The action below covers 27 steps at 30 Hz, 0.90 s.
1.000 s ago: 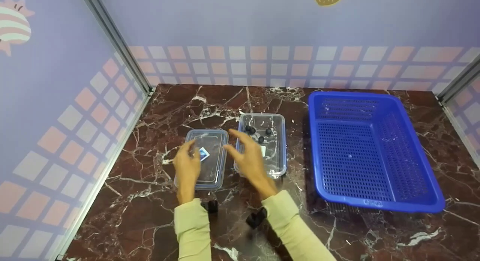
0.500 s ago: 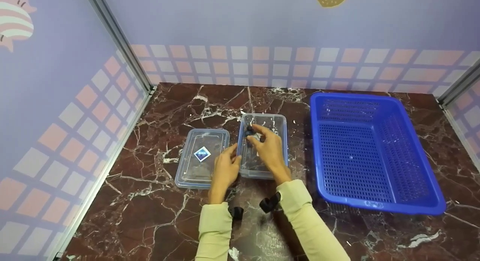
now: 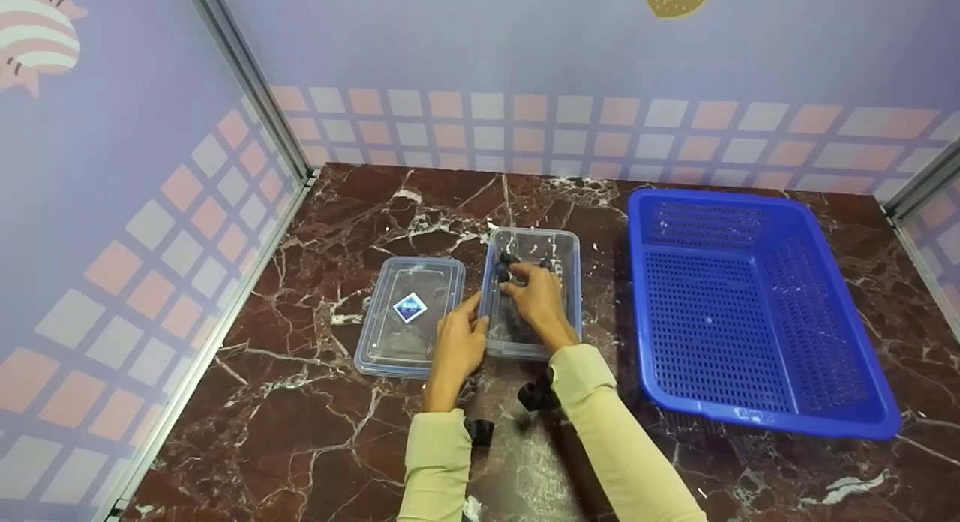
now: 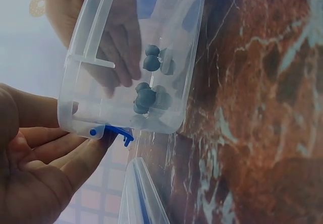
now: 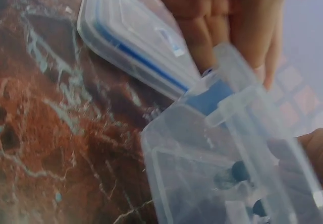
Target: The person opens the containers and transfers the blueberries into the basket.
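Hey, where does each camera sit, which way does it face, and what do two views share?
Head: on the person's head, facing forward and down at the clear container, blue basket, left hand, right hand and sleeves.
Left wrist: on the left wrist, facing the container's wall with dark balls seen through it; both hands show, the right through plastic.
Right wrist: on the right wrist, facing the container and a stickered clear piece; both hands show.
Shared: both wrist views include container, balls and hands.

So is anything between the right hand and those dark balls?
Nothing visible: the clear box is open on top and the right hand reaches in, close to the dark balls. The left hand is at the box's left side, out of the way.
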Available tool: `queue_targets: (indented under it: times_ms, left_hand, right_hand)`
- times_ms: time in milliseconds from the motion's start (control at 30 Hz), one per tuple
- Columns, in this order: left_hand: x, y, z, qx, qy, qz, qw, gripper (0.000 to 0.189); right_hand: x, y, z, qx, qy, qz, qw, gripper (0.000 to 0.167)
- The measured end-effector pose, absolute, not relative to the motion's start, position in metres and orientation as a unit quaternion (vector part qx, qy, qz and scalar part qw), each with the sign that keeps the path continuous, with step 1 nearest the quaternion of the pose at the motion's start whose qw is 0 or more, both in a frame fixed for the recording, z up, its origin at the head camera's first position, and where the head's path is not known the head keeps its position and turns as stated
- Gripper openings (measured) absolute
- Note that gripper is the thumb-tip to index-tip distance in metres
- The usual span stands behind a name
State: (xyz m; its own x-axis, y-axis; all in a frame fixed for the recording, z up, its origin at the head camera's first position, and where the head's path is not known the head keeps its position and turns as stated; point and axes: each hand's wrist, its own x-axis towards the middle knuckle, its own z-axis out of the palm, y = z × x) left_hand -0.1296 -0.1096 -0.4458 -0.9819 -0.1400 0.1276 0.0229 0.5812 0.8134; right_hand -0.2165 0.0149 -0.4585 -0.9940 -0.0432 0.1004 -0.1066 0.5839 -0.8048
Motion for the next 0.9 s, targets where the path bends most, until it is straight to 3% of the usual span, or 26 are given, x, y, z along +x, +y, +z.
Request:
queue_targets:
  times_ms: [433,900]
  left_hand:
    - [-0.1289,-0.1087,-0.4460,0.028,-0.881,-0.464,0.086,0.041]
    - [-0.1283,-0.1107,-0.4468,0.025,-0.877,-0.473,0.087,0.041]
  right_hand:
    - [-0.2220,0.0126,-0.4611,0.062,-0.912,0.405,0.023,0.027]
    - [-0.2265,0.0088,-0.4652,0.061,-0.914,0.399,0.045,0.020]
